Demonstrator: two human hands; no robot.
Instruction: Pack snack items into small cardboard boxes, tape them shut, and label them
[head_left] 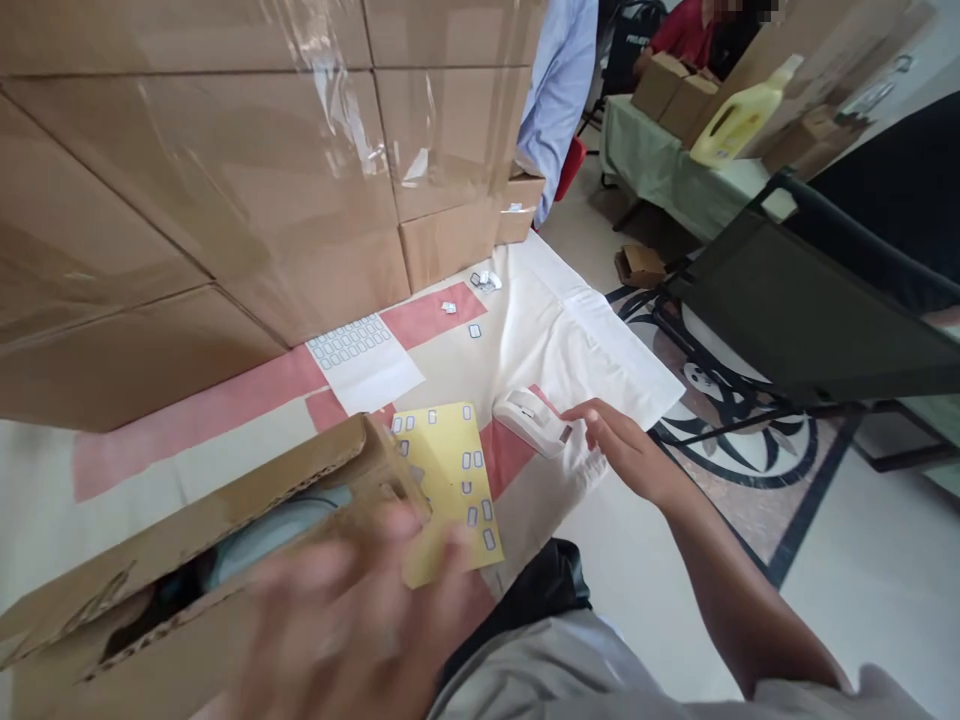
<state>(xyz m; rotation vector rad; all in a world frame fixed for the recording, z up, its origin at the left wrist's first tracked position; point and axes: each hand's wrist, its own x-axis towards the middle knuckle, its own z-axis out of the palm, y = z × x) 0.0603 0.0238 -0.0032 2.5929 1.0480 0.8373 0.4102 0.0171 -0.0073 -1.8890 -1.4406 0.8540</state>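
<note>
A white tape dispenser [531,420] sits on the table beside a yellow sheet. My right hand [622,450] reaches to its near right end, index finger stretched out and fingertips at the edge. I make out no tape between those fingers. My left hand [360,610], blurred by motion, is in the foreground next to an open cardboard box [322,450]. Its fingers are spread and appear to hold nothing. Inside the box lies a pale, rounded item [270,535], partly hidden by the flaps. The yellow sheet [442,490] carries several small outlined labels and is partly covered by my left hand.
Taped cardboard boxes [285,180] are stacked at the back left. A white sheet of labels [367,360] and small scraps [448,308] lie before them. To the right stand a dark folding chair [817,300] and another table [660,180] with a yellow jug [739,120]. People are beyond.
</note>
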